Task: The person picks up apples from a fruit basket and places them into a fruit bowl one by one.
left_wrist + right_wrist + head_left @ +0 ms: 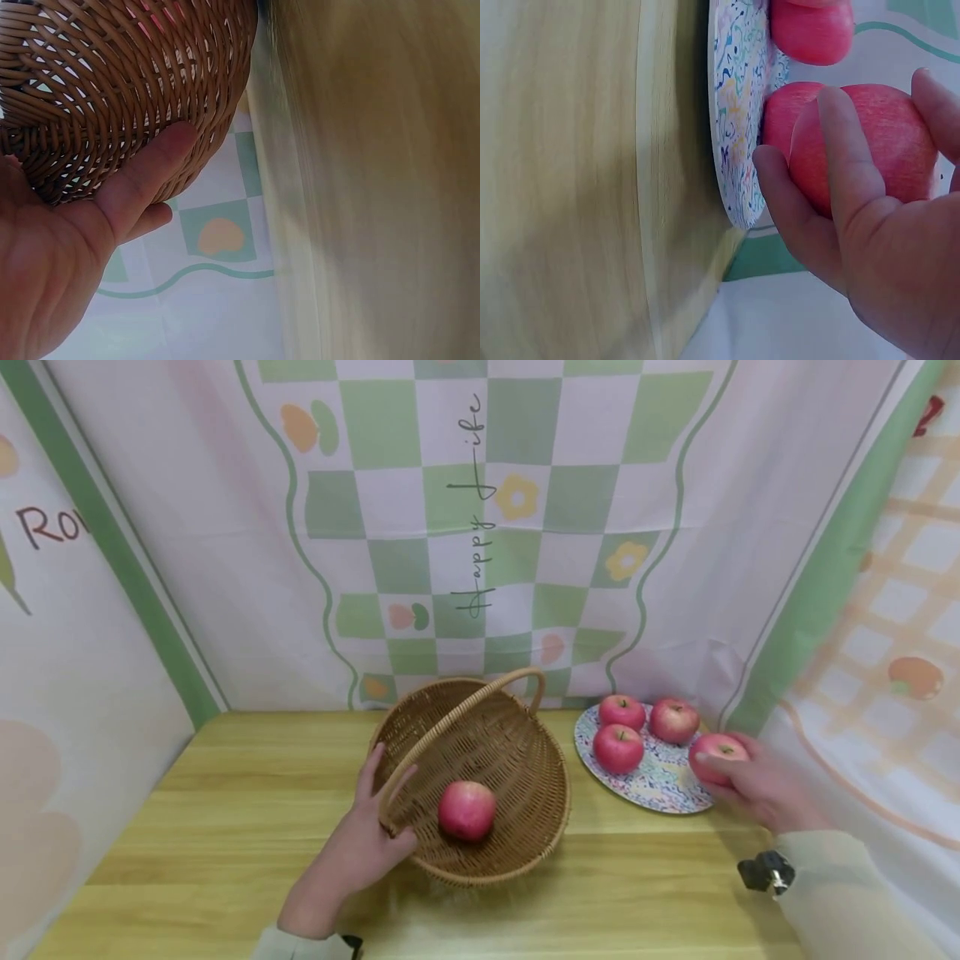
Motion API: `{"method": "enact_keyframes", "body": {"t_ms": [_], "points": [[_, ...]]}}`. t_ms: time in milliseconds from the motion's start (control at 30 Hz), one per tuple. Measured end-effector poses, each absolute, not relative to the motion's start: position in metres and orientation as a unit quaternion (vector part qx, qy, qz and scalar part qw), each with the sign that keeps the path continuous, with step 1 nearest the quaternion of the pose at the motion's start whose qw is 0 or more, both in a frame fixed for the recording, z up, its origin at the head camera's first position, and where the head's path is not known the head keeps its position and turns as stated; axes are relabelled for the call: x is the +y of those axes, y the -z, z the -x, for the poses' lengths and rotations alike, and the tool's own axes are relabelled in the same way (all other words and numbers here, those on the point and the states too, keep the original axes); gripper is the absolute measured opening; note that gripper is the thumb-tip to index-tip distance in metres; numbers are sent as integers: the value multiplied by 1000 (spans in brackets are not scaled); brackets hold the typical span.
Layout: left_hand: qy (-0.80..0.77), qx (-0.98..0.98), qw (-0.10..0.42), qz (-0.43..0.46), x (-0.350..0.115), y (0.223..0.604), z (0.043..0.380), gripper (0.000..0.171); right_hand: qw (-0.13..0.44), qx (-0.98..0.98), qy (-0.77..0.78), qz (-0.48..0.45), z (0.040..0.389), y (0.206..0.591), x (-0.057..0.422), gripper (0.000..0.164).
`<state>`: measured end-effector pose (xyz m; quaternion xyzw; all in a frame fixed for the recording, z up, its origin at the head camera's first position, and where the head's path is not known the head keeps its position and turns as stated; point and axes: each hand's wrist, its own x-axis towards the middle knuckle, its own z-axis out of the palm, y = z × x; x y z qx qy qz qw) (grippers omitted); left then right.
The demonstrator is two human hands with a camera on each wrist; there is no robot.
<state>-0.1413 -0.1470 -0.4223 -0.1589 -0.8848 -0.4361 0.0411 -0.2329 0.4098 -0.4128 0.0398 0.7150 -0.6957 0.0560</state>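
Observation:
A round wicker basket with an arched handle stands on the table, its opening facing up toward me. One red apple lies inside it. At the handle's foot my left hand holds the basket's left side; the left wrist view shows fingers along the outer weave. My right hand grips another red apple at the right edge of a patterned plate. In the right wrist view, this gripped apple sits between thumb and fingers. Three more apples rest on the plate.
The wooden table extends left of the basket and in front of it. Directly behind the table hangs a green-and-white checked cloth. Printed cloths also close off the left side and the right side.

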Motion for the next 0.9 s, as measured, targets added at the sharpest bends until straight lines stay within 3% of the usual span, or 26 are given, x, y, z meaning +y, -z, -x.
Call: {"method": "enact_keyframes", "body": {"t_ms": [200, 400, 900], "points": [[437, -885, 39, 155, -147, 422, 140, 94, 48, 767, 638, -48, 248, 422, 403, 93], [439, -885, 35, 150, -147, 422, 140, 93, 32, 828, 559, -31, 253, 424, 396, 90], [431, -888, 38, 155, -147, 423, 140, 92, 14, 918, 396, -30, 253, 420, 396, 107]]}}
